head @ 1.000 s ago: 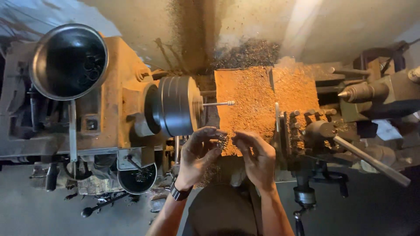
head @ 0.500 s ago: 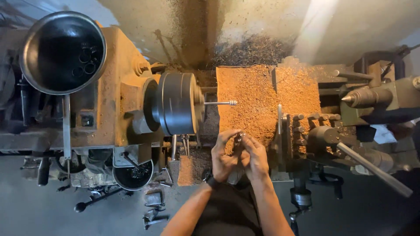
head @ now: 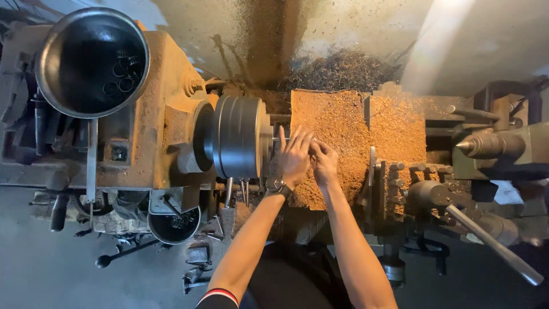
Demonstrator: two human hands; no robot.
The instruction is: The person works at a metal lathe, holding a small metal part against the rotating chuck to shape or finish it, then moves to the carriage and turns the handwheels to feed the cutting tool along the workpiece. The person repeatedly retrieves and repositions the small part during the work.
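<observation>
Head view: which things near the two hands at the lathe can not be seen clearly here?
- Small part between the left hand and the right hand: covered by the fingers, too small to tell its kind.
- Thin rod by the chuck: hidden behind the left hand.
- Rings in the round metal bowl: dark, number unclear.
- Long lever: its base is lost among dark machine parts.
</observation>
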